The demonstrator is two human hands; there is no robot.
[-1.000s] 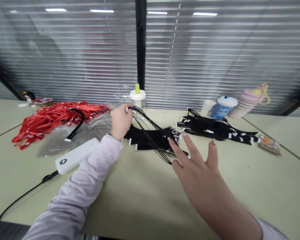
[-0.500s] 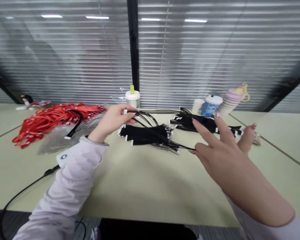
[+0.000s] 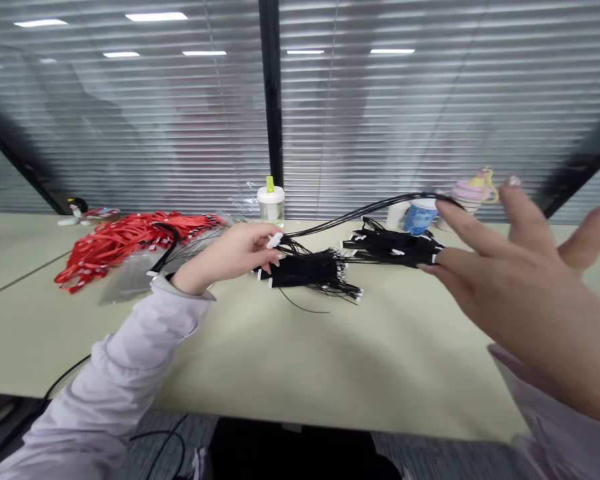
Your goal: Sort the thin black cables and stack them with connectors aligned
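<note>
The pale table (image 3: 330,360) bears red lanyards (image 3: 105,247), a clear plastic bag (image 3: 125,279), two piles of black lanyards (image 3: 307,270), a green-tabbed lidded cup (image 3: 271,203), a white cup (image 3: 395,217), a blue cup (image 3: 420,217), a pink bottle (image 3: 467,192) and a small figurine (image 3: 77,207).

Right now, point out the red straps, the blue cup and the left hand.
Red straps (image 3: 111,245), head view: middle of the heap.
Blue cup (image 3: 419,218), head view: its side.
Left hand (image 3: 230,257), head view: middle of the hand.

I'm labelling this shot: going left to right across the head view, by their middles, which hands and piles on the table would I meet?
Pile of red straps, left hand, middle black bundle, farther-right black bundle, right hand.
</note>
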